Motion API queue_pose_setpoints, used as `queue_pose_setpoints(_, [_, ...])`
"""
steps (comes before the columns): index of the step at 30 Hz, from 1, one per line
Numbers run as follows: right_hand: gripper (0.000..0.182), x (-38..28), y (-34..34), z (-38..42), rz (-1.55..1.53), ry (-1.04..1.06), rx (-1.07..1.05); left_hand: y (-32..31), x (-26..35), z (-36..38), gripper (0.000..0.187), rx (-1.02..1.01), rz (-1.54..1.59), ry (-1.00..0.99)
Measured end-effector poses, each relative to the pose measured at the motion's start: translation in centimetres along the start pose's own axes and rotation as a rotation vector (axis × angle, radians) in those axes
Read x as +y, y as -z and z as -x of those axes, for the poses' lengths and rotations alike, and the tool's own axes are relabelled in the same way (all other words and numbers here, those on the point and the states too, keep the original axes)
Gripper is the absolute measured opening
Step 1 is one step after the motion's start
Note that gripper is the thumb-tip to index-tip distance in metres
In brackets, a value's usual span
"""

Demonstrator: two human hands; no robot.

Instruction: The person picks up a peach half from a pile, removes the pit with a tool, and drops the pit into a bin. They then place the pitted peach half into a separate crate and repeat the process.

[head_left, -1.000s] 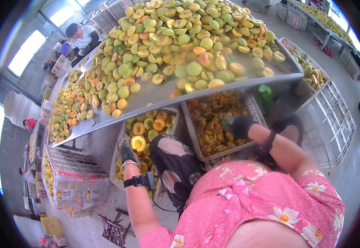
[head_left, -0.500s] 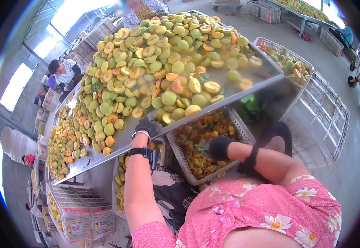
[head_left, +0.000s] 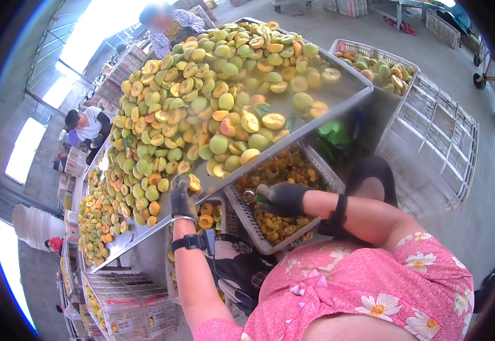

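Left fingers closed on fruit half | right fingers wrapping tool (mostly hidden)

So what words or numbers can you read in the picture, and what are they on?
None can be read clearly.
Pale label on the stacked crates at the lower left: has marks, but they are too small and blurred to read.

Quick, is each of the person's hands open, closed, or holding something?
Left hand, grey-gloved: closed, holding a yellow-orange halved fruit.
Right hand, dark-gloved: closed, holding a green-handled tool with a metal end.
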State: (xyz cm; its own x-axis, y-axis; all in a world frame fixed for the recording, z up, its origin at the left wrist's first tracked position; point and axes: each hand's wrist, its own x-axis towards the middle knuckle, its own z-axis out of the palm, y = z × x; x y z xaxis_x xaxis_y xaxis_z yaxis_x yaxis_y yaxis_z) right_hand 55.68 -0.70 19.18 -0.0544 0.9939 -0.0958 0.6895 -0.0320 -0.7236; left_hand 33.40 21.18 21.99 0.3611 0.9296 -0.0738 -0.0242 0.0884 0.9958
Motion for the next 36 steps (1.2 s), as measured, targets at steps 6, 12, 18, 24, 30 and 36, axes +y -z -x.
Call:
queue_pose_setpoints(6, [0.037,-0.9,-0.7,-0.1,-0.242,0.167,0.110,-5.4,-1.3,7.1,0.037,-0.068,0.532,0.074])
queue_pose_setpoints(12, [0.028,-1.0,-1.4,0.4,-0.258,0.273,0.248,-10.0,-3.7,10.2,0.043,-0.025,0.658,0.194])
queue_pose_setpoints(18, [0.040,-2.1,-0.3,1.3,-0.326,0.117,0.149,-11.5,-5.1,10.7,0.045,-0.013,0.554,0.153])
queue_pose_setpoints(24, [0.044,-1.7,-1.9,1.3,-0.378,0.198,0.154,-14.0,-3.2,11.9,0.048,0.091,0.772,0.201])
queue_pose_setpoints(30, [0.046,-1.3,-2.3,1.1,-0.448,0.140,-0.028,-14.9,-1.7,13.2,0.052,0.190,0.617,0.055])
queue_pose_setpoints(36, [0.044,-1.8,-0.8,2.5,-0.798,-0.203,-0.408,-11.7,-5.6,11.5,0.037,0.033,-0.038,-0.270])
